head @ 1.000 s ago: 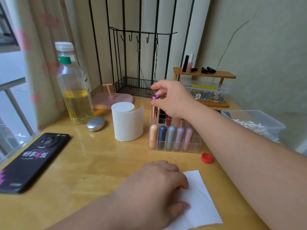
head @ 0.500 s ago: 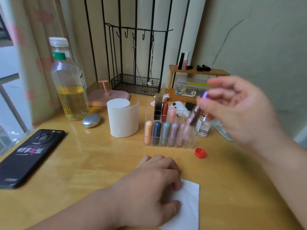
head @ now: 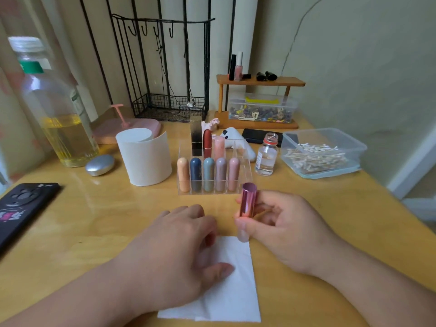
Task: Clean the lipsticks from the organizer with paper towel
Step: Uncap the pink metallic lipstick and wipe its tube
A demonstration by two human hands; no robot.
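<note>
Lipstick (head: 247,202) now down between right fingers (head: 271,201)

Lipstick (head: 247,200): metallic magenta-pink cap, pale base.
Paper towel (head: 233,291): plain white.
Organizer (head: 244,161): clear.
Front-row lipsticks (head: 208,173): peach, navy, grey-teal, mauve, dusty pink.
Back-row lipsticks (head: 207,140): black fading to gold, red, pale pink.
Table (head: 94,220): honey-yellow, wood grain.
Bottle (head: 59,114): clear, yellow liquid, green band, white cap.
Phone (head: 21,208): black, pink-and-white print.
</note>
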